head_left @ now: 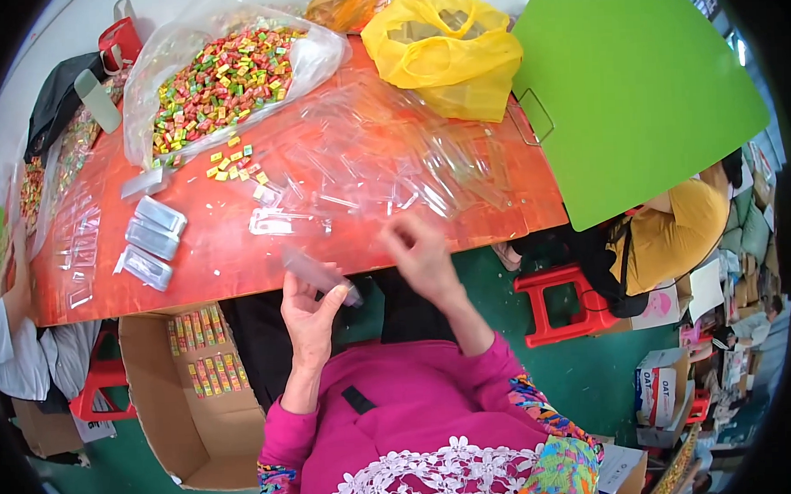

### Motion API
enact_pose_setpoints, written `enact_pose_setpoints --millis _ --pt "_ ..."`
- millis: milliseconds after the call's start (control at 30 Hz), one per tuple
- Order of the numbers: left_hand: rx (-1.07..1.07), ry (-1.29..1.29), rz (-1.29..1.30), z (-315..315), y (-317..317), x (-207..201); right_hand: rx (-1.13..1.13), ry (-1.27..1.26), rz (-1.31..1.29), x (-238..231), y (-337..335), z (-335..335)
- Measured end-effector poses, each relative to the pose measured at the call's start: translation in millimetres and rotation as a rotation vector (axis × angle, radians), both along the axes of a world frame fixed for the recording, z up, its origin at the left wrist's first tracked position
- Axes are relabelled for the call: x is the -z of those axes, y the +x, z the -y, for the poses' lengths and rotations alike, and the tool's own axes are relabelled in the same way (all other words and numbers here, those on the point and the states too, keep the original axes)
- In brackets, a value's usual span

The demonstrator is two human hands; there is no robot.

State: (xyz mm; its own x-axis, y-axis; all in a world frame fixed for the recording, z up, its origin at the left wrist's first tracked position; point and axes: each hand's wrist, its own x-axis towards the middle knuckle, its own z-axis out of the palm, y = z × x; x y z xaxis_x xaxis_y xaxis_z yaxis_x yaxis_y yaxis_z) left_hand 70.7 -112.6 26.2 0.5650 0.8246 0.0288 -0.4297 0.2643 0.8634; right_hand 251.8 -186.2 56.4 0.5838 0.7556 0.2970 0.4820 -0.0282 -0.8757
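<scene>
My left hand (307,326) grips a clear plastic box (322,275), narrow and long, between thumb and fingers at the table's near edge. The box looks slightly smeared; I cannot tell what is in it. My right hand (422,256) hovers to the right of it, fingers curled and blurred by motion, with nothing visible in them. Beyond both hands, a wide spread of empty clear plastic cases (370,164) lies on the red table (229,285). Left of them, several clear boxes (154,229) lie in a group.
A clear bag (317,61) of small red, yellow and green wrapped pieces (220,78) stands at the back, some loose beside it. Further right are a yellow plastic bag (459,85) and a green board (636,86). A cardboard box (156,416) with colourful packs sits below left. Red stools (561,301) flank the table.
</scene>
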Motion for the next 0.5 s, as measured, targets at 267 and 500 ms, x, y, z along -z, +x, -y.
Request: enact_pose_setpoints --millis 267,500 --pt "0.111 -0.026 -0.052 8 -2 3 0.273 -0.137 0.194 35 184 -44" --pt "0.109 -0.025 -0.016 0 0 3 -0.155 -0.031 0.300 -20 47 -16"
